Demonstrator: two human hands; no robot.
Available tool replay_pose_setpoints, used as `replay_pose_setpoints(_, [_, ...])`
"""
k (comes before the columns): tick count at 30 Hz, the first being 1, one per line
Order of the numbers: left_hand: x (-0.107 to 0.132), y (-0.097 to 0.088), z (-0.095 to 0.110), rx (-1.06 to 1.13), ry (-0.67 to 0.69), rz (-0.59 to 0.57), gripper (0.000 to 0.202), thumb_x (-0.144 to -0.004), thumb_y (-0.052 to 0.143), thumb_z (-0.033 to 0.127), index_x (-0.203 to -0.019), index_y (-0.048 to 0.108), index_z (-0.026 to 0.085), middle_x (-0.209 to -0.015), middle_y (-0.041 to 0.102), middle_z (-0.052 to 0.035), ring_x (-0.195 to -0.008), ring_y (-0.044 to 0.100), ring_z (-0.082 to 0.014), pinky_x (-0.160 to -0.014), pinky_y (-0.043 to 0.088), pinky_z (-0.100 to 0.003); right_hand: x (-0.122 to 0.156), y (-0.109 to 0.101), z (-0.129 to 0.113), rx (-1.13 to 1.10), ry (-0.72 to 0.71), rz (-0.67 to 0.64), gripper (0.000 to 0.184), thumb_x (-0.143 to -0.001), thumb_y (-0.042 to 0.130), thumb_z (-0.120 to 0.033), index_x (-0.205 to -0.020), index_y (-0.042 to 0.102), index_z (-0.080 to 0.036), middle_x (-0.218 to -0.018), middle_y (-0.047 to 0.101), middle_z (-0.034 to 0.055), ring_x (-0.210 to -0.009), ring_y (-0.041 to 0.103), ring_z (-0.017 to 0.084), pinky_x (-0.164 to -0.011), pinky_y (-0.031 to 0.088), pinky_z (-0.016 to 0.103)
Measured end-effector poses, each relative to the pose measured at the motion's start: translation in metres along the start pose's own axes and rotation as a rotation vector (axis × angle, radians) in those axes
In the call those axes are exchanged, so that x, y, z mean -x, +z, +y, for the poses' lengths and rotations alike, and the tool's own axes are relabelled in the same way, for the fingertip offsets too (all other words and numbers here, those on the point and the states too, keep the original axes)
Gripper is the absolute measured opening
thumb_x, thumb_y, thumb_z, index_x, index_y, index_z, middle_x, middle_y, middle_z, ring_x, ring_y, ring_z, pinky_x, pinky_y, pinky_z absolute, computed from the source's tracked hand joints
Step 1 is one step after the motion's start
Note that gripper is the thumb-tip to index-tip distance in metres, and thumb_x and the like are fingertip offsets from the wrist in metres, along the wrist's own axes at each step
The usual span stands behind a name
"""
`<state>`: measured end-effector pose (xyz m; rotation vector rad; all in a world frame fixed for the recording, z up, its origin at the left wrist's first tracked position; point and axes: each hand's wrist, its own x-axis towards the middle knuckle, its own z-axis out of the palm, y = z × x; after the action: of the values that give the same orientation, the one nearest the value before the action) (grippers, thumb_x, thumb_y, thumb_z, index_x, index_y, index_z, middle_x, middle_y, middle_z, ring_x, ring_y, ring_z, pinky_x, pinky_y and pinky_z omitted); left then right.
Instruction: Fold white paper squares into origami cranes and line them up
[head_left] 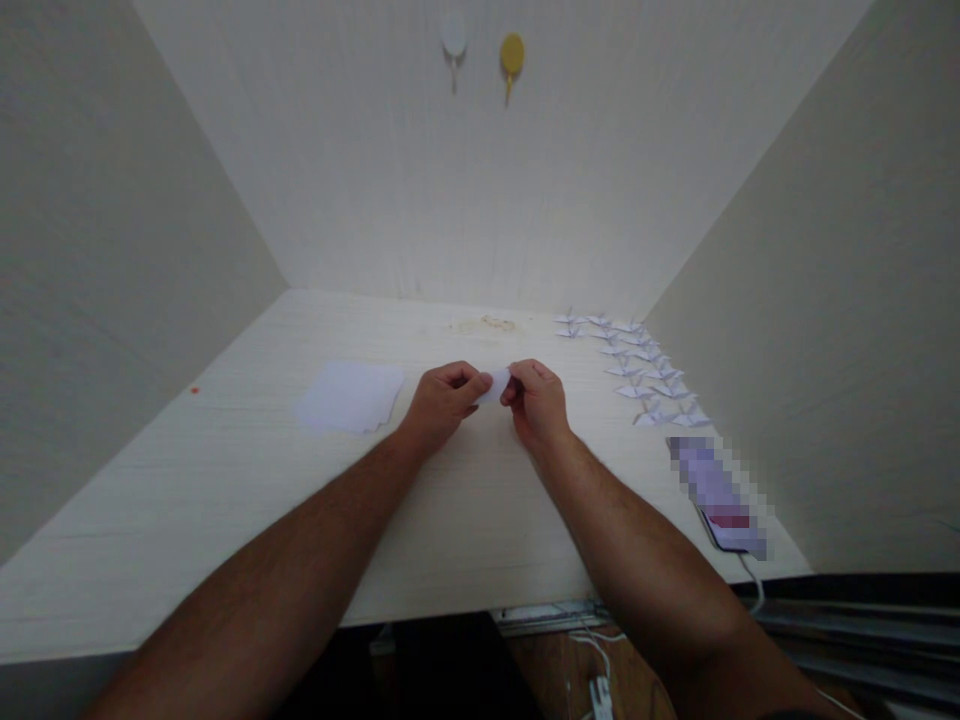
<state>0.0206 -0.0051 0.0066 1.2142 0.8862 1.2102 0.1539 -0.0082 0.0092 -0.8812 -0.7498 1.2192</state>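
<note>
My left hand (442, 400) and my right hand (536, 400) meet at the middle of the pale wooden desk (225, 500). Both pinch a small folded piece of white paper (495, 383) between thumb and fingers, one hand at each end. The paper is held just above the desk top. Most of it is hidden by my fingers. A thin stack of white paper sheets (350, 397) lies flat just left of my left hand.
Several folded white paper cranes (645, 372) stand in rows at the right rear of the desk. A phone (718, 495) with a cable lies at the right front edge. Walls close in on three sides; two round hooks (512, 55) hang on the back wall.
</note>
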Motion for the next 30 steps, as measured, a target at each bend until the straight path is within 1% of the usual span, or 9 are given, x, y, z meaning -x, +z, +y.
replay_pose_setpoints(4, [0.0, -0.001, 0.0, 0.002, 0.012, -0.023, 0.034, -0.071, 0.077, 0.042, -0.062, 0.057, 0.017, -0.048, 0.045, 0.006, -0.041, 0.036, -0.0047, -0.041, 0.027, -0.02, -0.001, 0.001, 0.002, -0.013, 0.008, 0.006, 0.02, -0.067, 0.066, -0.027, -0.055, 0.051, -0.02, -0.042, 0.047, -0.0063, -0.039, 0.042, 0.008, -0.041, 0.031, 0.023])
replay_pose_setpoints(6, [0.001, -0.002, 0.001, -0.055, 0.03, -0.028, 0.032, -0.072, 0.076, 0.042, -0.063, 0.059, 0.017, -0.047, 0.05, 0.0047, -0.041, 0.041, -0.006, -0.041, 0.032, -0.02, -0.002, 0.0, 0.003, -0.022, 0.011, -0.004, 0.02, -0.068, 0.066, -0.028, -0.056, 0.051, -0.02, -0.042, 0.047, -0.0061, -0.039, 0.042, 0.008, -0.041, 0.031, 0.023])
replay_pose_setpoints(10, [0.003, -0.002, 0.004, -0.128, 0.036, -0.049, 0.029, -0.072, 0.077, 0.042, -0.071, 0.065, 0.016, -0.066, 0.07, -0.0038, -0.059, 0.065, -0.0152, -0.061, 0.053, -0.028, -0.003, -0.002, 0.002, -0.001, 0.007, -0.013, 0.022, -0.071, 0.065, -0.03, -0.057, 0.05, -0.02, -0.043, 0.047, -0.0063, -0.04, 0.042, 0.008, -0.04, 0.034, 0.023])
replay_pose_setpoints(12, [0.003, -0.001, 0.004, -0.108, 0.033, -0.041, 0.03, -0.071, 0.078, 0.042, -0.073, 0.065, 0.015, -0.072, 0.073, -0.0058, -0.066, 0.07, -0.0185, -0.07, 0.056, -0.033, -0.002, -0.002, 0.002, 0.021, 0.008, -0.031, 0.02, -0.072, 0.067, -0.033, -0.063, 0.055, -0.02, -0.044, 0.048, -0.0067, -0.04, 0.043, 0.008, -0.04, 0.037, 0.023])
replay_pose_setpoints(16, [0.004, 0.0, 0.007, -0.07, 0.017, 0.011, 0.033, -0.07, 0.079, 0.043, -0.068, 0.062, 0.015, -0.066, 0.072, -0.0055, -0.062, 0.07, -0.0201, -0.068, 0.057, -0.035, 0.002, -0.001, 0.002, 0.097, 0.007, -0.139, 0.026, -0.066, 0.078, -0.037, -0.077, 0.062, -0.019, -0.054, 0.059, -0.0054, -0.044, 0.05, 0.009, -0.043, 0.042, 0.022])
replay_pose_setpoints(18, [0.004, 0.001, 0.01, -0.088, 0.011, 0.003, 0.034, -0.07, 0.079, 0.045, -0.067, 0.061, 0.015, -0.064, 0.071, -0.0053, -0.061, 0.07, -0.0201, -0.067, 0.057, -0.034, 0.003, -0.001, 0.003, 0.136, -0.014, -0.17, 0.028, -0.062, 0.081, -0.035, -0.068, 0.058, -0.019, -0.055, 0.061, -0.0047, -0.045, 0.053, 0.009, -0.043, 0.042, 0.022])
replay_pose_setpoints(22, [0.005, 0.001, 0.011, -0.116, 0.042, -0.051, 0.034, -0.072, 0.077, 0.047, -0.069, 0.063, 0.016, -0.066, 0.071, -0.0046, -0.065, 0.07, -0.0187, -0.07, 0.056, -0.033, 0.003, -0.004, 0.005, 0.146, -0.034, -0.179, 0.035, -0.066, 0.079, -0.035, -0.057, 0.048, -0.02, -0.046, 0.054, -0.0065, -0.042, 0.052, 0.01, -0.043, 0.042, 0.022])
replay_pose_setpoints(26, [0.004, -0.003, 0.008, -0.121, 0.062, -0.087, 0.029, -0.075, 0.075, 0.042, -0.071, 0.063, 0.016, -0.066, 0.071, -0.0036, -0.064, 0.068, -0.017, -0.069, 0.055, -0.032, 0.003, -0.005, 0.003, 0.129, -0.004, -0.197, 0.038, -0.069, 0.077, -0.04, -0.055, 0.048, -0.02, -0.046, 0.054, -0.0053, -0.042, 0.052, 0.01, -0.043, 0.04, 0.023])
replay_pose_setpoints(30, [0.004, -0.004, 0.007, -0.157, 0.073, -0.104, 0.023, -0.076, 0.072, 0.036, -0.069, 0.063, 0.016, -0.064, 0.07, -0.0033, -0.062, 0.067, -0.0158, -0.068, 0.053, -0.031, 0.002, -0.005, 0.003, 0.163, -0.043, -0.174, 0.04, -0.072, 0.075, -0.044, -0.052, 0.05, -0.019, -0.045, 0.052, -0.0047, -0.039, 0.046, 0.008, -0.042, 0.034, 0.022])
